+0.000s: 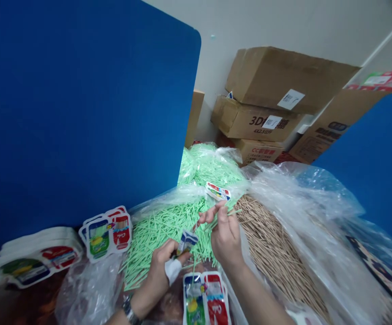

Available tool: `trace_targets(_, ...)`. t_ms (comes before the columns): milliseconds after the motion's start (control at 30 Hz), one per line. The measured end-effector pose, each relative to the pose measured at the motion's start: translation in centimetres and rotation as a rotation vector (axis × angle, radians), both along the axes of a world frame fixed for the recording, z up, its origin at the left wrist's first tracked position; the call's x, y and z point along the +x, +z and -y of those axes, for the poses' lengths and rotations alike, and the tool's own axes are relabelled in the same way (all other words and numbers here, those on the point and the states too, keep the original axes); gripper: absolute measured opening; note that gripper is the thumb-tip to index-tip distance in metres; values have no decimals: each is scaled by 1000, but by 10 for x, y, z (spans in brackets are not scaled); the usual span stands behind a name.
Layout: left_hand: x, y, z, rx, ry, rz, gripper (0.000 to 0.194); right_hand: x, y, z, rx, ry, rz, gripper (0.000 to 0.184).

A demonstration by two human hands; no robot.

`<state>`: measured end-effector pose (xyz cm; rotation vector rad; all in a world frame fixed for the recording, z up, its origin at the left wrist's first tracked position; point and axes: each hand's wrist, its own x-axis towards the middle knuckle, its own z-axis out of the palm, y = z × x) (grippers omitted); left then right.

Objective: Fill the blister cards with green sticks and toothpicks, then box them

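Note:
My left hand (164, 264) grips a small printed packet (186, 242), bent or seen edge-on, with something white by the palm. My right hand (226, 234) is closed around a few thin green sticks (235, 211) above a large heap of the same green sticks (162, 230). Just below the hands lie flat packets (205, 300) with a green and a red printed half. Another printed packet (218, 191) rests on the heap beyond my right hand. To the right is a heap of thin brown sticks (273, 248) in clear plastic.
Printed packets (107, 234) and a stack of white-edged packs (40, 257) lie at left, beside a blue panel (91, 99). Cardboard boxes (260, 119) are piled against the back wall. Loose clear plastic (304, 198) covers the right side, before another blue panel (368, 167).

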<state>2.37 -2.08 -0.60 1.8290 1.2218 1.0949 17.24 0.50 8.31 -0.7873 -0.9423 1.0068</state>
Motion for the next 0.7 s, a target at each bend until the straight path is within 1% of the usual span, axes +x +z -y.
trace_targets(100, 4, 4, 1, 45, -23, -4, 27, -10, -5, 3, 88, -40, 101, 20)
trace_targets(300, 6, 12, 3, 92, -55, 17, 22, -17, -14, 6, 147, -87, 304, 26)
trace_targets(400, 6, 12, 3, 95, -49, 2, 21, -17, -19, 9, 129, -114, 414, 27)
trace_targets(467, 5, 11, 3, 95, -42, -16, 21, -17, -23, 12, 90, -120, 497, 23)
trace_targets(567, 4, 9, 2, 129, -49, -38, 16, -18, -29, 17, 67, -148, 697, 18)
trace_targets(700, 3, 10, 1, 195, -52, -62, 13, -16, -34, 21, 92, -209, 990, 21)
